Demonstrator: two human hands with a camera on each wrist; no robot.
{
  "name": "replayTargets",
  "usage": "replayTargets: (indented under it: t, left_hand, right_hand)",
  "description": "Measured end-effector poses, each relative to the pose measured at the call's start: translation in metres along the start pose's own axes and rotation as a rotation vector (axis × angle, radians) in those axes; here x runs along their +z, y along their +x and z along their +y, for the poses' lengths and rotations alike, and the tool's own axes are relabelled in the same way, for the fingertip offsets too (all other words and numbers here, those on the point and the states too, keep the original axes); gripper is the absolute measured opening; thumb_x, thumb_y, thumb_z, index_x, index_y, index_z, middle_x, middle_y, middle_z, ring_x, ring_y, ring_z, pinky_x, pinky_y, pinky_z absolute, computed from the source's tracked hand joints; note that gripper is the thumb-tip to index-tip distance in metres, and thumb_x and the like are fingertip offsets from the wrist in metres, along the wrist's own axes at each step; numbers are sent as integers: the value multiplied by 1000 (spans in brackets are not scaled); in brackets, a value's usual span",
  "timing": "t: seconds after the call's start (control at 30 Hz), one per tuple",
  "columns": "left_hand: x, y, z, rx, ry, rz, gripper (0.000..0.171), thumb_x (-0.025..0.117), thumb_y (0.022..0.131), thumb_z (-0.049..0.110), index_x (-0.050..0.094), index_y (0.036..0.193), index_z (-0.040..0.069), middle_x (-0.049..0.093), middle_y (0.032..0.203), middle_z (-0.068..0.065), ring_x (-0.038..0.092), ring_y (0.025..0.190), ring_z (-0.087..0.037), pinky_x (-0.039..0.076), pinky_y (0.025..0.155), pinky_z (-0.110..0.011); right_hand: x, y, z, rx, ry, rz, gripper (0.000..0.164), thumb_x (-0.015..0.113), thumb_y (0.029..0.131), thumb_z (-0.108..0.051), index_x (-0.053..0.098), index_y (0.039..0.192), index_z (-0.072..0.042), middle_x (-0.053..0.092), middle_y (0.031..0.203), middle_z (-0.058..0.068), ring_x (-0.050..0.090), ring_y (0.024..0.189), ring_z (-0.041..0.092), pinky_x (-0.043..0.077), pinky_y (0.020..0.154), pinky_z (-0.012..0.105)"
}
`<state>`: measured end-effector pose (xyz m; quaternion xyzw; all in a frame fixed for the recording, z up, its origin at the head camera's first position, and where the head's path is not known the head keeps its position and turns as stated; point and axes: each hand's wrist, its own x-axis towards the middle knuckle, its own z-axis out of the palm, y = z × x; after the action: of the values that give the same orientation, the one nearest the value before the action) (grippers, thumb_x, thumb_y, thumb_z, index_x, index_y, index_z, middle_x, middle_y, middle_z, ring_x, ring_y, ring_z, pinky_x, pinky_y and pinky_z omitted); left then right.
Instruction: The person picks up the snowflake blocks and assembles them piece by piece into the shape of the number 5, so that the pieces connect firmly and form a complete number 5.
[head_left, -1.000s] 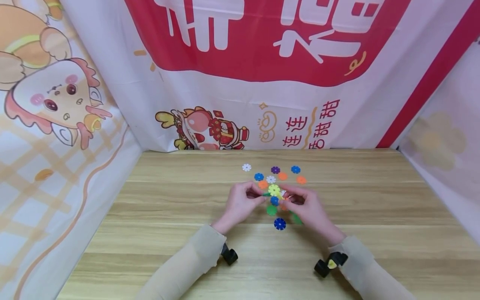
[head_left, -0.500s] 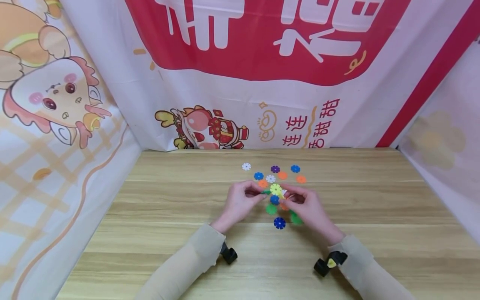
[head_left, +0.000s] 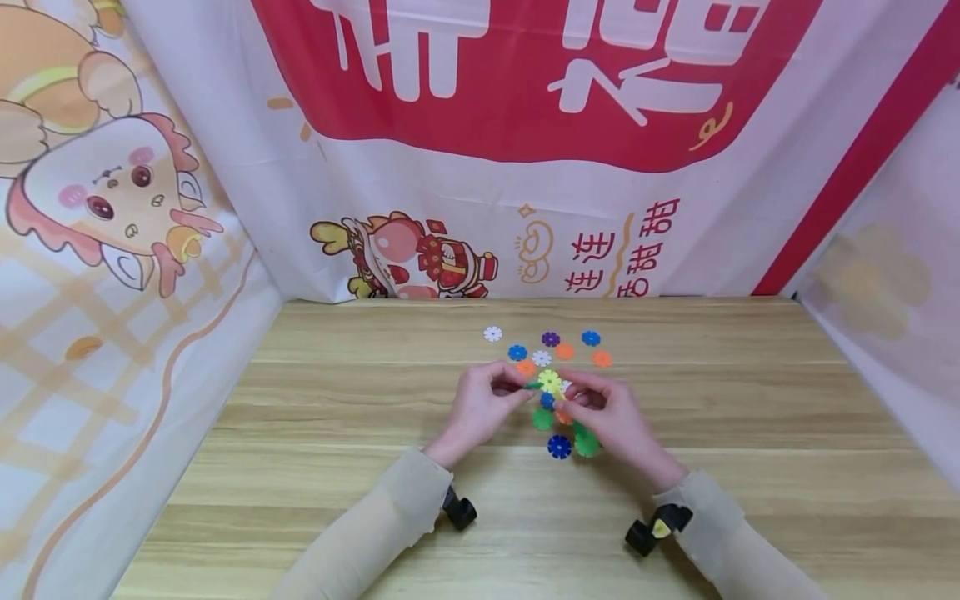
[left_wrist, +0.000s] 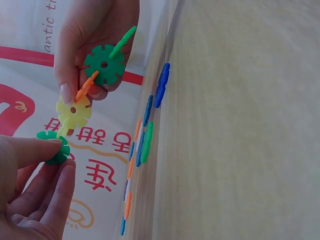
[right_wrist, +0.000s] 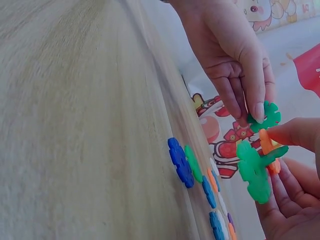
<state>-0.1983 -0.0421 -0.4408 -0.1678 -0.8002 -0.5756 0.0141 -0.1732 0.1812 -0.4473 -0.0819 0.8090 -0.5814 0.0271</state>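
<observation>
My left hand (head_left: 483,410) pinches a green notched plastic disc (left_wrist: 54,150) between thumb and fingers. Opposite it, my right hand (head_left: 613,417) holds a chain of slotted discs. A yellow disc (left_wrist: 75,116) in that chain meets the left hand's green disc at its edge. Behind the yellow comes an orange disc (left_wrist: 87,86), seen nearly edge-on with the right thumb beside it. It joins a larger green disc (right_wrist: 253,172), from which one more green disc (right_wrist: 276,154) sticks out at an angle. The fingers partly cover the orange disc.
Loose discs lie flat on the wooden table (head_left: 360,517) around and beyond the hands. Among them are a dark blue disc (head_left: 559,447), a purple disc (head_left: 551,339), a white disc (head_left: 492,333) and an orange disc (head_left: 602,358). A printed cloth (head_left: 420,183) hangs behind.
Both hands stay nearly in place. The chain turns slightly in the right hand, and its green disc swings down and left, showing more below that hand.
</observation>
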Motion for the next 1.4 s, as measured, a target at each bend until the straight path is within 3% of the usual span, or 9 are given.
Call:
replayTargets:
  t: [0.2, 0.37, 0.6, 1.2, 1.4]
  left_hand:
    - [1, 0, 0, 16, -11, 3, 15, 83, 84, 2, 74, 90, 13, 72, 90, 5, 69, 82, -12, 59, 74, -27]
    - [0, 0, 2, 21, -14, 3, 15, 82, 84, 0, 74, 90, 11, 72, 89, 4, 69, 81, -13, 59, 74, -27]
    - [0, 0, 4, 23, -38, -25, 15, 83, 83, 0, 75, 89, 11, 72, 88, 4, 70, 80, -13, 59, 72, -28]
    - [-4, 0, 5, 58, -31, -42, 14, 82, 84, 2, 76, 87, 13, 72, 85, 5, 68, 77, -15, 59, 70, -30]
    - [-2, -1, 4, 88, -68, -50, 13, 82, 84, -1, 77, 88, 11, 72, 85, 3, 69, 76, -16, 60, 70, -31]
  right_hand:
    - [1, -1, -4, 49, 59, -19, 47, 78, 93, -20, 64, 137, -11, 65, 113, 14, 66, 90, 28, 58, 76, 27]
    - [0, 1, -5, 109, 94, -6, 43, 66, 101, -39, 64, 135, -13, 66, 125, 8, 65, 104, 25, 57, 83, 30]
    - [2, 7, -3, 146, 121, 47, 31, 67, 102, -24, 64, 126, -4, 68, 113, 12, 66, 98, 22, 57, 82, 28]
    - [3, 12, -7, 142, 140, 71, 25, 73, 97, -20, 69, 115, -3, 72, 105, 11, 68, 90, 25, 59, 79, 30]
    - [6, 10, -4, 124, 164, 86, 24, 73, 97, -17, 69, 113, 0, 73, 102, 12, 69, 85, 22, 59, 77, 30]
